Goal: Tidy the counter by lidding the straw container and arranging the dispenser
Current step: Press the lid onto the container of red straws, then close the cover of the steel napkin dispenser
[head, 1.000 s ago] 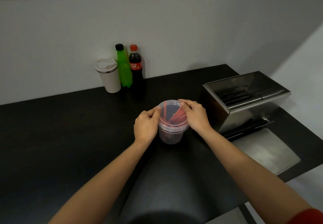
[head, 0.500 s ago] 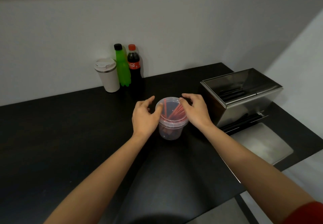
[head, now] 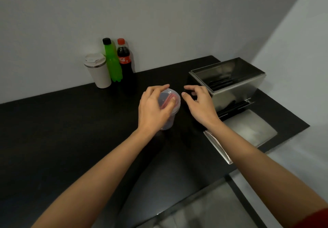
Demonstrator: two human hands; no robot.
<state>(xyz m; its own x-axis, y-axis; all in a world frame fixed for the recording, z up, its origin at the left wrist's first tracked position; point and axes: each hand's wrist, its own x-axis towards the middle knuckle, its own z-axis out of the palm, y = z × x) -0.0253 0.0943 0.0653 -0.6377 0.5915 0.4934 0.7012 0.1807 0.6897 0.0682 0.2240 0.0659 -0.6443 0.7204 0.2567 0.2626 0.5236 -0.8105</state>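
The straw container (head: pixel 169 109) is seen upright on the black counter (head: pixel 62 139), just left of the steel dispenser (head: pixel 229 85), with red straws (head: pixel 166 101) leaning inside. A clear lid (head: pixel 171 95) is seated on its rim, though whether it is fully snapped down cannot be told. The container is clasped by the left hand (head: pixel 153 110), thumb laid over the lid and fingers curled round the far side, apparently so the cup is steadied while the seal is checked. The right hand (head: pixel 199 105) is held between container and dispenser, fingers spread and loosely curled, nothing gripped; it looks poised for the dispenser. Left of and behind the container, by the wall, a tumbler (head: pixel 98 71) and two bottles (head: pixel 118 62) are parked.
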